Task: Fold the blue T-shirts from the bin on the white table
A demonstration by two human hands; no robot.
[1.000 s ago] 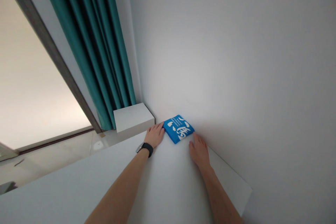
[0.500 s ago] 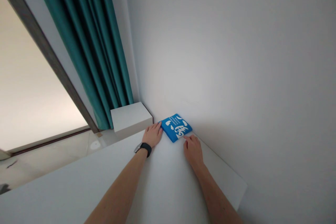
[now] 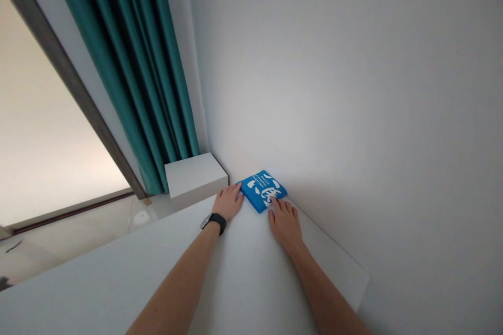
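A folded blue cloth [image 3: 255,200] with white lettering and shapes lies at the far end of the white table [image 3: 251,282], close to the wall. My left hand [image 3: 229,202], with a dark-banded watch [image 3: 214,221] on its wrist, rests flat, its fingertips at the cloth's left corner. On the other side, my right hand [image 3: 286,222] lies with fingers stretched out, the index fingertip over the white print near the cloth's right edge. Neither hand grips the cloth. The palms are turned down and hidden.
Beyond the table's left edge stands a white box-shaped cabinet [image 3: 196,172]. Green curtains [image 3: 149,73] hang behind it, beside a dark-framed bright panel [image 3: 51,131]. A pale wall [image 3: 334,89] borders the table's far right side.
My right hand has moved slightly left and forward, its fingers uncurling onto the cloth's right part. My left hand and the cloth look unmoved.
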